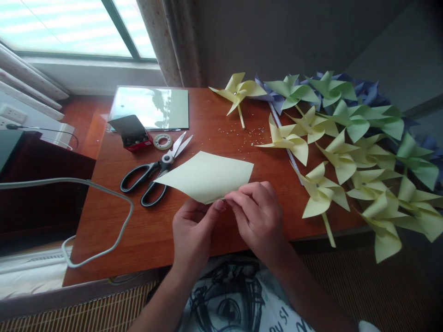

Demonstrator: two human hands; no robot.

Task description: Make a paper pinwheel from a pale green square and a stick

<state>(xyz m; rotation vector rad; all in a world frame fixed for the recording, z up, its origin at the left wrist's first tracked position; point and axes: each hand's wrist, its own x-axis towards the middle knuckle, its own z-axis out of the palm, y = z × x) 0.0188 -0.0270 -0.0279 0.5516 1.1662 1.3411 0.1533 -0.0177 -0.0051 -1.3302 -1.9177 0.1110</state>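
Note:
A pale yellow sheet of paper (pixel 211 175) is held just above the table's front part, its near edge curled into a narrow roll. My left hand (pixel 194 226) grips that edge, with the thumb on top and the other fingers underneath. My right hand (pixel 258 214) pinches the right end of the rolled edge between thumb and fingers. Beyond the paper's left corner lie black-handled scissors (pixel 166 161) with their blades slightly apart, partly covered by the sheet.
Yellow pinwheels (pixel 320 191) and green pinwheels (pixel 349 120) crowd the right side, with purple ones behind. A roll of tape (pixel 162 141), an open small box (pixel 133 136) and a glossy folder (pixel 152 108) lie at the back left. A white cable (pixel 129 216) crosses the left edge. Paper scraps (pixel 247 136) are scattered mid-table.

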